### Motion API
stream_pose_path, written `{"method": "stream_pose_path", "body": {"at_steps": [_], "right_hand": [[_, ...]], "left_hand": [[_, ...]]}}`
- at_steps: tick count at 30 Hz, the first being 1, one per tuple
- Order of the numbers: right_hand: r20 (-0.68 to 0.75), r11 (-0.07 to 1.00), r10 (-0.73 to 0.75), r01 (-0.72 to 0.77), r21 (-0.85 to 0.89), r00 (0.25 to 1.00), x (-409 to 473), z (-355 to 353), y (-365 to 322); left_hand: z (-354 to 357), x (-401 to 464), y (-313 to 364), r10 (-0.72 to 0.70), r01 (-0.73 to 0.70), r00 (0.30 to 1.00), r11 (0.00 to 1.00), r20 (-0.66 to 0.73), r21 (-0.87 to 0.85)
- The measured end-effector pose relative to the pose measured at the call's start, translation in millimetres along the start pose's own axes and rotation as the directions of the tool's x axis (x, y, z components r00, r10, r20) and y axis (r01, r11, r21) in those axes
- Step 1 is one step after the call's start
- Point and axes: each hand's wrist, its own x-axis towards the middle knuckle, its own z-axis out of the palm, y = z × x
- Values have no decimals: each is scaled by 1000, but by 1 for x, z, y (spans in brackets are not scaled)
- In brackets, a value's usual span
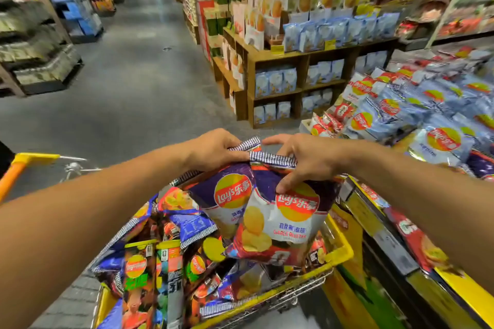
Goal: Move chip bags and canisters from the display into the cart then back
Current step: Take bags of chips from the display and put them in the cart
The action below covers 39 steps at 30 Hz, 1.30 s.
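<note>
We see purple-and-white chip bags with red-and-yellow logos, a yellow-rimmed cart, pale blue bags on the display, brown wooden shelves.

Grey floor is running down a long aisle, stocked shelves lining the left, wooden rack standing right.

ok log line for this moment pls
left hand: grips purple bag | right hand: grips second purple bag | both above cart
</note>
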Motion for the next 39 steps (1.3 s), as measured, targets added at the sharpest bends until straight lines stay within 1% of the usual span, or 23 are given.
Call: {"method": "stream_pose_path", "body": {"at_steps": [3, 5, 6, 8, 10, 12, 14, 15, 17, 19, 20, 22, 24, 28, 31, 32, 34, 36, 38, 39], "right_hand": [[-25, 992, 31, -28, 124, 999, -31, -22, 23], [6, 976, 52, -52, 210, 999, -50, -31, 38], [15, 964, 96, -96, 246, 995, -69, -39, 53], [-1, 954, 139, -133, 267, 990, -84, -47, 65], [-72, 937, 192, -161, 311, 979, -114, -60, 87], [-125, 916, 250, -192, 353, 960, -140, -72, 108], [-143, 888, 305, -226, 401, 942, -168, -84, 129], [-157, 877, 326, -237, 418, 932, -181, -89, 138], [-200, 848, 373, -246, 469, 906, -211, -98, 159], [-226, 818, 417, -254, 516, 881, -235, -105, 175], [-231, 809, 434, -264, 525, 871, -247, -107, 181], [-240, 798, 461, -281, 534, 854, -266, -113, 191], [-263, 782, 488, -284, 554, 832, -292, -118, 204], [-283, 760, 533, -304, 575, 798, -334, -126, 223], [-328, 747, 586, -338, 573, 741, -366, -135, 238], [-351, 739, 613, -355, 573, 708, -376, -138, 245], [-400, 725, 664, -411, 553, 632, -396, -149, 260], [-468, 714, 699, -498, 492, 541, -412, -159, 271], [-545, 700, 705, -566, 436, 453, -422, -169, 284], [-568, 696, 703, -576, 429, 427, -427, -172, 290]], "left_hand": [[0, 27, 52, 153, -155, 987, 987, 54, 32], [3, 41, 88, 224, -225, 972, 974, 68, 3], [8, 53, 116, 266, -266, 962, 964, 65, -4], [11, 63, 140, 288, -288, 958, 958, -8, 14], [18, 78, 170, 275, -279, 957, 960, -91, -38], [20, 89, 192, 240, -250, 966, 963, -99, -101], [22, 99, 211, 195, -196, 981, 970, -25, -146], [22, 102, 220, 181, -171, 983, 966, 33, -192], [29, 108, 243, 194, -141, 969, 943, 154, -301], [38, 113, 267, 229, -158, 955, 930, 187, -333], [44, 117, 280, 236, -171, 957, 927, 166, -333], [55, 125, 302, 258, -223, 963, 923, 73, -313], [66, 137, 329, 317, -301, 948, 911, 11, -283], [81, 156, 376, 407, -403, 913, 896, -13, -186], [94, 175, 409, 489, -484, 872, 861, -8, -158], [99, 185, 419, 512, -509, 859, 849, -14, -143], [106, 206, 439, 549, -549, 835, 826, -38, -127], [112, 227, 460, 580, -587, 810, 802, -87, -112], [115, 251, 480, 619, -633, 772, 768, -143, -92], [117, 262, 489, 627, -646, 761, 757, -169, -101]]}}
